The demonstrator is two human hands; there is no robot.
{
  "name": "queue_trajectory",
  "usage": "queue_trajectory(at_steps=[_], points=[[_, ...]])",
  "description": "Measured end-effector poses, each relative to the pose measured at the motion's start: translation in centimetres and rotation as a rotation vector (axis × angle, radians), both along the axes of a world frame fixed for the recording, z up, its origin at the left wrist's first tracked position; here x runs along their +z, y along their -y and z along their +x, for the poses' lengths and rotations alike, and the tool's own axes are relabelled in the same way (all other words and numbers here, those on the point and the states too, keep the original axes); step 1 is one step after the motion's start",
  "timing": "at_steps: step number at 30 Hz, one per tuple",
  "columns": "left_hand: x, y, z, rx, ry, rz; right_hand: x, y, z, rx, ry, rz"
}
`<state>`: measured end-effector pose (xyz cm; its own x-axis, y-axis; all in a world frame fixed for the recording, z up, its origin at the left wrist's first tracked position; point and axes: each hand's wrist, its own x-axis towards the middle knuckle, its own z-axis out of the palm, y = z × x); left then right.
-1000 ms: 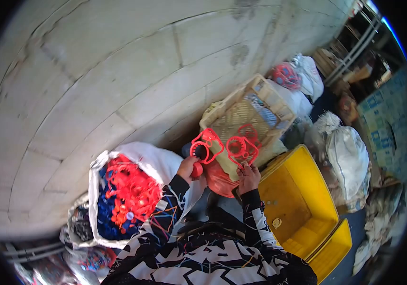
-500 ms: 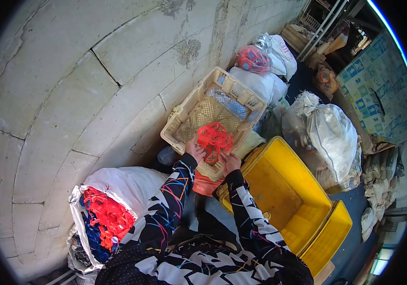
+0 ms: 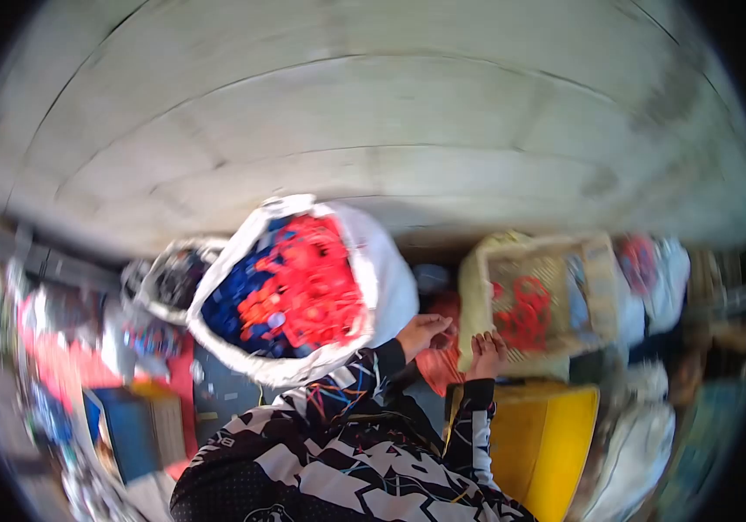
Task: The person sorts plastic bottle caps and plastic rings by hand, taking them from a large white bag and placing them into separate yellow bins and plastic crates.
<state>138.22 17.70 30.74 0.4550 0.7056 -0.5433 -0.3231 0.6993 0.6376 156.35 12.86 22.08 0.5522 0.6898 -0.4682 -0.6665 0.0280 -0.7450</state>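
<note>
Head camera: both bare hands are held out in front of the person's body, between a large white sack (image 3: pixel 390 265) on the left and a pale plastic crate (image 3: pixel 601 283) on the right. The left hand (image 3: pixel 425 335) reaches forward with its fingers nearly straight and drawn close together, just beside the sack's lower right side; blur hides whether anything is pinched at the fingertips. The right hand (image 3: pixel 488 354) is raised at the crate's near left corner, fingers loosely bent, and I cannot tell whether it grips anything or touches the rim. Red plastic pieces (image 3: pixel 525 315) lie inside the crate, toward its left half, a little beyond the right hand. More pieces fill the open mouth of the sack, a heap of red ones (image 3: pixel 312 278) with dark blue ones (image 3: pixel 227 304) along the left. An orange-red bag (image 3: pixel 439 367) sits below and between the hands. Close to the right forearm stands a yellow bin (image 3: pixel 555 435). A smaller sack (image 3: pixel 174 283) with dark contents rests against the white sack's left side, and a pale block wall (image 3: pixel 373 113) rises behind everything.
</note>
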Motion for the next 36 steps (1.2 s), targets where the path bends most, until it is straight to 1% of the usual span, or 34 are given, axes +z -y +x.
queue_trajectory(at_steps=[1,3,4,5,6,7,8,9,10,11,13,15,17,19,20,22,25,26,29,31,32,35,36], points=[[0.8,0.9,-3.0,0.053,-0.042,0.066,1.1,-0.7,-2.4,0.063,0.051,-0.02],[4.2,2.6,-10.2,0.124,-0.238,0.293,5.2,-2.2,-7.9,0.288,0.252,-0.023],[4.5,3.5,-13.5,0.269,-0.249,0.36,6.5,-3.0,-10.7,0.387,0.356,-0.015],[4.7,4.6,-16.6,0.426,-0.325,0.346,6.8,-3.6,-13.2,0.483,0.44,0.084],[4.6,5.5,-20.3,0.494,-0.336,0.315,7.3,-4.4,-15.7,0.596,0.537,0.214],[5.0,6.2,-23.5,0.562,-0.489,0.374,8.1,-5.0,-18.2,0.702,0.63,0.346],[4.8,6.9,-26.4,0.688,-0.607,0.388,9.6,-5.6,-21.3,0.776,0.7,0.446],[3.6,7.5,-29.5,0.79,-0.697,0.419,11.1,-6.2,-24.6,0.842,0.77,0.55],[2.5,8.0,-32.4,0.853,-0.824,0.412,11.9,-6.6,-27.5,0.973,0.784,0.571],[1.0,8.7,-35.2,0.83,-1.049,0.35,12.6,-6.8,-30.2,1.103,0.799,0.586],[2.1,10.1,-38.4,0.749,-1.345,0.301,13.2,-7.5,-35.5,1.255,0.905,0.672],[0.4,11.7,-40.8,0.675,-1.412,0.233,11.6,-8.4,-40.2,1.382,0.977,0.658],[-0.3,12.3,-42.1,0.639,-1.466,0.209,8.9,-9.7,-43.9,1.364,1.218,0.76],[0.5,12.8,-42.0,0.631,-1.502,0.208,7.6,-10.6,-46.7,1.436,1.305,0.699],[1.1,12.9,-41.9,0.638,-1.464,0.192,7.1,-10.8,-47.6,1.383,1.415,0.762],[0.6,12.9,-41.9,0.654,-1.414,0.213,6.7,-11.3,-49.0,1.261,1.63,0.895],[0.1,12.1,-42.5,0.663,-1.418,0.266,6.6,-11.0,-49.9,1.418,1.716,0.861],[-0.2,11.7,-42.8,0.655,-1.435,0.292,6.4,-10.8,-50.0,1.434,1.835,0.8],[-0.8,10.5,-43.6,0.642,-1.506,0.362,5.8,-10.3,-50.0,1.393,1.851,0.767],[-0.4,9.0,-44.5,0.641,-1.564,0.42,5.6,-10.3,-49.9,1.347,1.866,0.801],[-0.1,8.3,-44.7,0.577,-1.574,0.359,5.5,-10.2,-49.8,1.331,1.867,0.806],[-1.4,6.1,-45.4,0.601,-1.713,0.423,5.2,-10.5,-49.8,1.335,1.836,0.834],[-1.8,5.6,-45.8,0.574,-1.763,0.526,5.1,-10.6,-49.8,1.345,1.82,0.843]])
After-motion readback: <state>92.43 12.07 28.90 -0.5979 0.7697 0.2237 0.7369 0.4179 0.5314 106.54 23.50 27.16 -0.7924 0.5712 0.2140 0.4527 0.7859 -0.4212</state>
